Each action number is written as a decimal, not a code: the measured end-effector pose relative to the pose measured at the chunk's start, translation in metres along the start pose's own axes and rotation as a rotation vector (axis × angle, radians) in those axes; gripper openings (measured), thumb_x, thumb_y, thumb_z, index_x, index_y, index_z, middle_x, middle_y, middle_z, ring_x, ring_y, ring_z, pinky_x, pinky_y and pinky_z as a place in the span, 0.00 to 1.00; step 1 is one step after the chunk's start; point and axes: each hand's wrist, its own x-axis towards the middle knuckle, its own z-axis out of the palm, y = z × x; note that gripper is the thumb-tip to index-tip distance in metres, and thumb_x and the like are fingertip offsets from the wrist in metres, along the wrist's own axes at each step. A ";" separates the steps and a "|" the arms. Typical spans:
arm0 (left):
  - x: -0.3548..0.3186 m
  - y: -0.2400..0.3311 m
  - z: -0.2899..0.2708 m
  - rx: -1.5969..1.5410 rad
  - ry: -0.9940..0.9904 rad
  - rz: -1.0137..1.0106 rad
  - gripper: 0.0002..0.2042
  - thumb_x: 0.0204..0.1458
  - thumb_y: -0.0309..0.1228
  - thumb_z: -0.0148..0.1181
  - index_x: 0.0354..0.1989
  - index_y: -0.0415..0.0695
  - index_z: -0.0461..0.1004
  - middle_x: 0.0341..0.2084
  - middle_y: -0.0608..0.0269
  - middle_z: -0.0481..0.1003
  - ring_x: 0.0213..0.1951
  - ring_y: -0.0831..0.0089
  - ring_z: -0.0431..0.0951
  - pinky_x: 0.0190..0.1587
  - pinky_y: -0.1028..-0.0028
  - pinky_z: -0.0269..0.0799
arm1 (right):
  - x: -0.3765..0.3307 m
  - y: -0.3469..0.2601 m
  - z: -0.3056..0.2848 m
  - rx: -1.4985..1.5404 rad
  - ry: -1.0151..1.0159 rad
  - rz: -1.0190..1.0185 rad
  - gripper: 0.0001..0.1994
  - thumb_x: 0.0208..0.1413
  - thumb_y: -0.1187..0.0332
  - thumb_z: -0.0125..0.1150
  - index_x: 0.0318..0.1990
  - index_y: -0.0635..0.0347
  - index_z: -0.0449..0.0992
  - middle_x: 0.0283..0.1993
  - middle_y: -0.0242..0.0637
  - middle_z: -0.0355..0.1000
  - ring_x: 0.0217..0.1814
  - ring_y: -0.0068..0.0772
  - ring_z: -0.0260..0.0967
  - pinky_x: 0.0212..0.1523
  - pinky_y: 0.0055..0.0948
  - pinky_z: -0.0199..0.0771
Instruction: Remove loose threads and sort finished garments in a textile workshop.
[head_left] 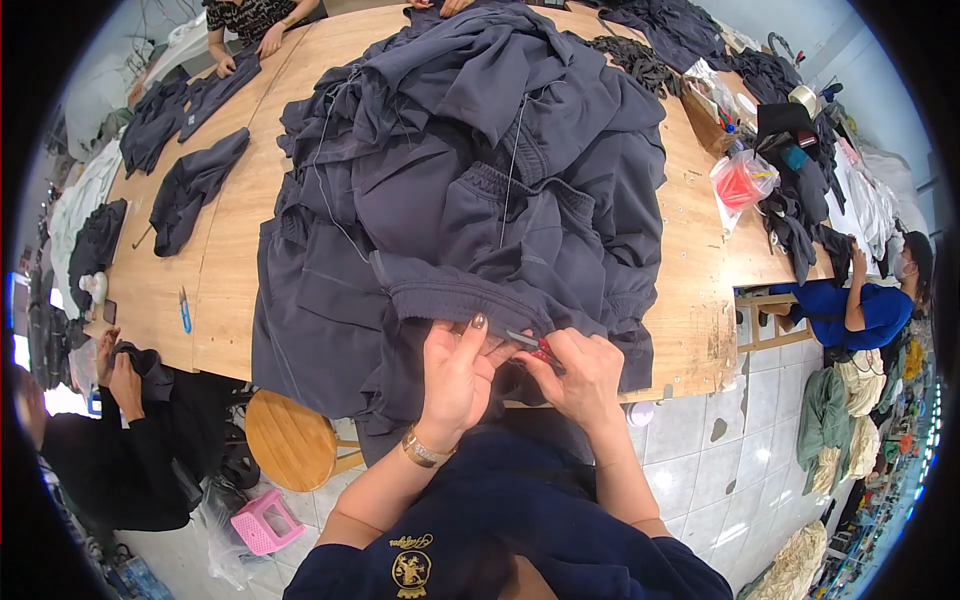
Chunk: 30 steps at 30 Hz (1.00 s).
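Dark grey fabric garment [440,295], wide stitched band along its edge, lies at the near side of a heap of like-coloured cloth [420,200] on the pale wooden counter [225,290]. The band's edge sits right in front of the wearer.

Left hand [458,375]: thumb over the band, fingers curled below; appears to pinch it, how firmly I cannot tell. Right hand [583,372]: closed around small red-handled metal snips [541,348], blades pointing left toward the left fingers.

Main risk, as I judge it: blade tips sit very near those fingertips; a slip or a hasty squeeze could nick skin. Second: cloth bunches at the blades, so a fold pushed between them could get cut, or a seam stitch with it. Dark on dark makes that easy to miss.

Long pale thread [512,160] trails across the heap, another [317,165] to its left; either could snag if the garment is pulled away. Heap overhangs the near edge; a hard tug might drag pieces floorward.

Blue-handled snips [185,312] lie well apart, left, near a co-worker's hands [122,385]; little hazard there.
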 end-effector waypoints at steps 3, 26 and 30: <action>0.000 0.002 0.003 -0.003 0.022 -0.011 0.09 0.60 0.24 0.41 0.47 0.37 0.62 0.43 0.50 0.72 0.45 0.60 0.76 0.49 0.59 0.75 | -0.001 0.004 0.000 0.085 0.007 -0.023 0.17 0.44 0.58 0.68 0.21 0.56 0.66 0.16 0.30 0.61 0.14 0.28 0.57 0.18 0.24 0.54; 0.001 0.004 0.003 0.013 -0.037 -0.077 0.09 0.58 0.23 0.47 0.45 0.34 0.67 0.42 0.54 0.73 0.44 0.67 0.75 0.49 0.62 0.74 | 0.005 -0.007 0.012 0.596 0.300 0.492 0.08 0.46 0.82 0.59 0.36 0.64 0.73 0.21 0.21 0.67 0.19 0.06 0.56 0.20 0.11 0.53; 0.001 0.004 -0.002 -0.037 -0.061 -0.101 0.10 0.60 0.26 0.44 0.45 0.32 0.66 0.42 0.51 0.73 0.45 0.64 0.75 0.51 0.57 0.73 | 0.000 0.001 0.009 0.866 0.293 0.560 0.03 0.53 0.77 0.57 0.35 0.66 0.71 0.24 0.20 0.64 0.23 0.04 0.53 0.21 0.08 0.51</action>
